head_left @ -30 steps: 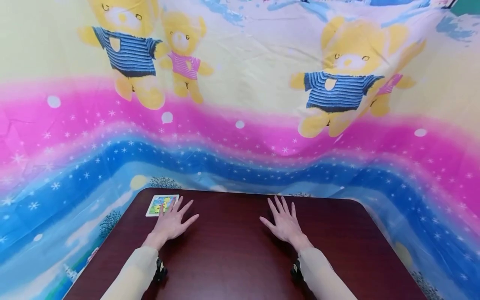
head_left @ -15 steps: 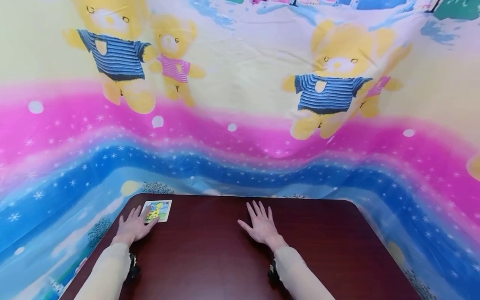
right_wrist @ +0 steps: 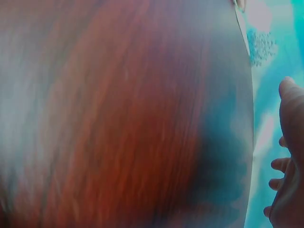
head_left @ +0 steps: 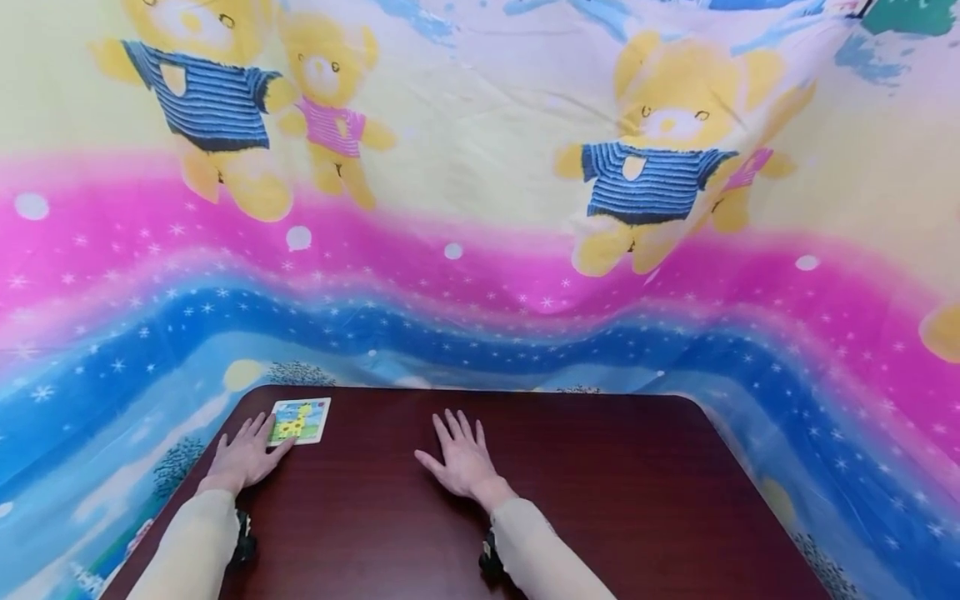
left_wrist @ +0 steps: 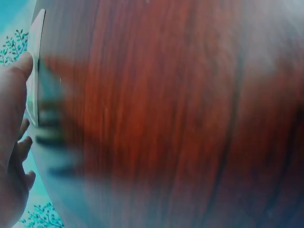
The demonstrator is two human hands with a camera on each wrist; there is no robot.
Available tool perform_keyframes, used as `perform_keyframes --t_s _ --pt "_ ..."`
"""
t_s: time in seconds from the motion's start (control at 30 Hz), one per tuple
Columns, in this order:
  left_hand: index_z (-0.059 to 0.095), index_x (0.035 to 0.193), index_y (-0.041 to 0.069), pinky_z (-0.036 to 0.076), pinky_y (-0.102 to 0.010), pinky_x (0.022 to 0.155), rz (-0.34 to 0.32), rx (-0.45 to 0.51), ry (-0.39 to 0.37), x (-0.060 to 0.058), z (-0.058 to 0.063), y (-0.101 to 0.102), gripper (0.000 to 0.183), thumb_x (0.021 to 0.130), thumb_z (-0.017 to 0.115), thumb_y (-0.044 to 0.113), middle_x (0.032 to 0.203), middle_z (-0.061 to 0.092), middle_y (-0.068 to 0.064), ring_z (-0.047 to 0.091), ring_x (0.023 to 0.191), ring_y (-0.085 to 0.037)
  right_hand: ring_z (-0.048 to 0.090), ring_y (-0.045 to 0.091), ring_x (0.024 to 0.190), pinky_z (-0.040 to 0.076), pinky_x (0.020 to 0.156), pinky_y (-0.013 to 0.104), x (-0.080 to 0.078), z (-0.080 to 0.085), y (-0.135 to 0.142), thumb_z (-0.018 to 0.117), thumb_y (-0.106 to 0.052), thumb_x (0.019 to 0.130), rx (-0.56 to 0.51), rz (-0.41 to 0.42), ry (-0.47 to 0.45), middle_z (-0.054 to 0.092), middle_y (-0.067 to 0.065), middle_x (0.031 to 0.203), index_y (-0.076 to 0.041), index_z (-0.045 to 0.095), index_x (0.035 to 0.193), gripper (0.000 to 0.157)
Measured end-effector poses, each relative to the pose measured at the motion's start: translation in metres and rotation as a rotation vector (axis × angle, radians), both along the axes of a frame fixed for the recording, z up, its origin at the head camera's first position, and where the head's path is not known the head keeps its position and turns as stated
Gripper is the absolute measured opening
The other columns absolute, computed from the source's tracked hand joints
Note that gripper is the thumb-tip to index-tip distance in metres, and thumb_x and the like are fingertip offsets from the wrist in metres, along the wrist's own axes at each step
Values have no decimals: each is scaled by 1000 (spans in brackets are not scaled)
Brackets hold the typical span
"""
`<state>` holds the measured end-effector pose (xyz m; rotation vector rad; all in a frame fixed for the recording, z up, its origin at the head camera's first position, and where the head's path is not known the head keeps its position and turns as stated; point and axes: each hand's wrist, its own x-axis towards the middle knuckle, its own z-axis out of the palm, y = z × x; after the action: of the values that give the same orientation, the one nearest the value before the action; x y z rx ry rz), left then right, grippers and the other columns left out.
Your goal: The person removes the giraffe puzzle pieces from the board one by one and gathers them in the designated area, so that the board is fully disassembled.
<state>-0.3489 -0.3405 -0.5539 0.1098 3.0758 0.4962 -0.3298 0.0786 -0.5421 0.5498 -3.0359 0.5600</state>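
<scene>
A square picture board (head_left: 302, 421) with a white border and a yellow giraffe lies at the table's far left corner. My left hand (head_left: 242, 457) is beside it, palm down with fingers spread, index finger and thumb tip right at its left edge. In the left wrist view the thumb (left_wrist: 23, 64) overlaps the thin board (left_wrist: 35, 85), which shows edge-on. Around the middle of the table my right hand (head_left: 461, 462) spreads its straight fingers over the bare wood and holds nothing. The right wrist view catches this hand (right_wrist: 292, 156) at its right side.
The dark red-brown table (head_left: 600, 483) has rounded far corners and a glossy top. Behind it and along its sides hangs a patterned cloth (head_left: 480, 192) with bears and snowflakes. Black wrist cameras (head_left: 243, 537) sit below both cream sleeves (head_left: 187, 542).
Both hands have moved left across the view. The left hand slid off the picture board to its left side, uncovering the giraffe. The right hand went from right of centre to about the middle.
</scene>
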Motion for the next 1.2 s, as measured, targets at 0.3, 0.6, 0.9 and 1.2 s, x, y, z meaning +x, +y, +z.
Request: perform_keyframes --t_s 0.3,0.6,0.9,1.2 --pt "32 168 -10 14 -85 126 -23 -41 11 10 1 24 92 110 54 59 173 26 -40 20 161 -64 26 37 171 24 136 65 15 -5 -23 59 -54 111 50 34 22 32 12 182 -16 37 173 76" --pt "42 163 -11 23 -82 127 -85 -102 83 41 7 81 78 112 58 46 172 37 -34 33 161 -57 30 35 170 29 135 64 26 -3 -32 63 -49 111 72 43 49 37 13 179 -13 43 170 72" --pt "49 162 -5 25 -79 128 -160 -99 82 72 8 131 72 111 61 44 172 44 -25 38 162 -49 32 34 169 32 133 64 30 -9 -38 62 -51 111 76 63 39 39 12 179 -13 44 169 72" --pt "48 163 -3 26 -79 128 -172 -56 104 72 8 134 75 108 66 44 173 44 -25 39 162 -48 33 32 169 31 133 65 27 -19 -45 60 -54 111 72 61 22 40 9 179 -13 45 169 73"
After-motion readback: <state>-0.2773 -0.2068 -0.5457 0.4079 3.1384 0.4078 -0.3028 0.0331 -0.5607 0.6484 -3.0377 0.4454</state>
